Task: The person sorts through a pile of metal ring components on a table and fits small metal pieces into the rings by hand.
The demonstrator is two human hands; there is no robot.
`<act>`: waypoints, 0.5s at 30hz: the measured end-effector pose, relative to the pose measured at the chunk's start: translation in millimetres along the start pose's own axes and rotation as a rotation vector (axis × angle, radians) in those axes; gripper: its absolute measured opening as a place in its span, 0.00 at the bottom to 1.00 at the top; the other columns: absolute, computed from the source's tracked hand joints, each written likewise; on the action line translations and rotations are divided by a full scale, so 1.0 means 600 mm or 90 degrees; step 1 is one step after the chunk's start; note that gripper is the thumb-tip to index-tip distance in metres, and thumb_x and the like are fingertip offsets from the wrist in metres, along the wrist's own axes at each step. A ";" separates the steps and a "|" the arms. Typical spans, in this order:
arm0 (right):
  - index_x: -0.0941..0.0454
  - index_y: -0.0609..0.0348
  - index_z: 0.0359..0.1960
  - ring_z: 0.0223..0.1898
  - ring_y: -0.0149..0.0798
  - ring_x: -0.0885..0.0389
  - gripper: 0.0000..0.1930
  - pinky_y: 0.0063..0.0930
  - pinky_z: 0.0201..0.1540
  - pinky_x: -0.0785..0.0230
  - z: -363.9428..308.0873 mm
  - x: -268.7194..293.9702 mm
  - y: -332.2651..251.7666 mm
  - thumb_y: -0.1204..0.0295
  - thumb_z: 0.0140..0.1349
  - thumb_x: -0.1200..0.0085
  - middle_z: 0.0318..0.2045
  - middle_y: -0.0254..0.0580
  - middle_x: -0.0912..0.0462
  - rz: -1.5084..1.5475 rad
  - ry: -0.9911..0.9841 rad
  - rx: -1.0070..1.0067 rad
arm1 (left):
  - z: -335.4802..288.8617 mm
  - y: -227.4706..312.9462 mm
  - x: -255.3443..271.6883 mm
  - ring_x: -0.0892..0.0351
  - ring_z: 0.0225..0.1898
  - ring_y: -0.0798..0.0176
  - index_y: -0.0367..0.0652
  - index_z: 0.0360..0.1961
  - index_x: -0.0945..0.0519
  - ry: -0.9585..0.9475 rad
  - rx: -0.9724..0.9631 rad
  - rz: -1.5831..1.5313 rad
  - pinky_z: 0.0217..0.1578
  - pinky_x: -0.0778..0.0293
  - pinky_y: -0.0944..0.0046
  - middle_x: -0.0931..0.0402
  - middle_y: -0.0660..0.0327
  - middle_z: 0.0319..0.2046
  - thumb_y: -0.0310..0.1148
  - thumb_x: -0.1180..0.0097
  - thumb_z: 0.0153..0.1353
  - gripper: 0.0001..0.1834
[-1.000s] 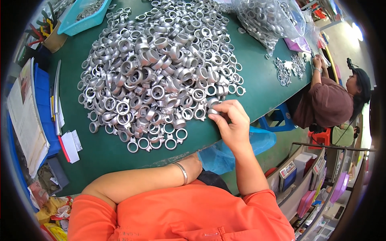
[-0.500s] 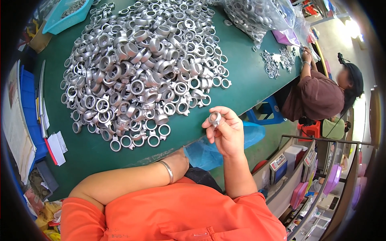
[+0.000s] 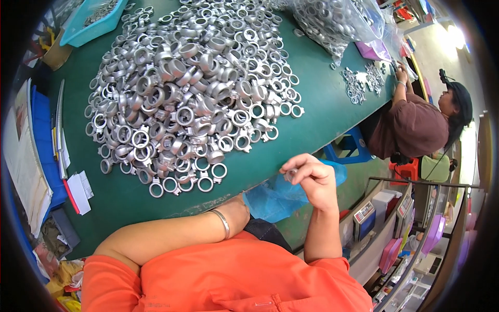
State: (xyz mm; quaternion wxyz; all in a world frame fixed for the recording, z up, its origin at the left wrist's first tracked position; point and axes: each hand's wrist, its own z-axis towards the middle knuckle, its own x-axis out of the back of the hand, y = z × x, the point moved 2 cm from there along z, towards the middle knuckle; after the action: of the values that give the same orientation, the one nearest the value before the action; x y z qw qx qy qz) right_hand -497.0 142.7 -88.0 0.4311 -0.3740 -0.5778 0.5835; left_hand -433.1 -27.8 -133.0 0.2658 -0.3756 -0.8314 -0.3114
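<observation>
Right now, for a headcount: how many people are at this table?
2: the camera wearer in orange at the bottom, right hand pinching a ring; a co-worker in brown at far right. Others may be hidden.

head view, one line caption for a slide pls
Right hand holds a small metal ring fitting off the green table edge, beside a heap of fittings.
</observation>
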 end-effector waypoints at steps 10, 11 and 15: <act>0.23 0.61 0.34 0.36 0.44 0.28 0.11 0.31 0.39 0.34 0.105 -0.074 -0.004 0.78 0.47 0.39 0.35 0.44 0.26 -0.467 0.193 0.170 | 0.004 -0.001 -0.002 0.42 0.59 0.36 0.22 0.52 0.33 0.015 0.006 -0.051 0.60 0.45 0.50 0.42 0.32 0.57 0.37 0.68 0.67 0.25; 0.23 0.61 0.33 0.36 0.44 0.28 0.11 0.32 0.39 0.34 0.108 -0.075 0.004 0.78 0.46 0.38 0.35 0.44 0.26 -0.482 0.174 0.177 | 0.001 -0.001 0.005 0.42 0.60 0.38 0.23 0.53 0.33 0.004 0.042 -0.102 0.60 0.45 0.49 0.42 0.33 0.57 0.37 0.68 0.67 0.25; 0.23 0.60 0.29 0.36 0.43 0.29 0.10 0.32 0.38 0.34 0.096 -0.071 0.003 0.77 0.44 0.37 0.33 0.42 0.25 -0.478 0.189 0.187 | 0.006 -0.002 -0.001 0.40 0.61 0.45 0.29 0.53 0.31 0.014 0.098 -0.174 0.61 0.47 0.51 0.42 0.38 0.59 0.37 0.65 0.66 0.23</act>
State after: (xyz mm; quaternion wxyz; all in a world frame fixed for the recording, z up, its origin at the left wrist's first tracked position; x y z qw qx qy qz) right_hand -536.0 82.6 -89.2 0.7408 -0.1524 -0.5164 0.4016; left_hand -434.4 -26.5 -136.2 0.2582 -0.2342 -0.8933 -0.2838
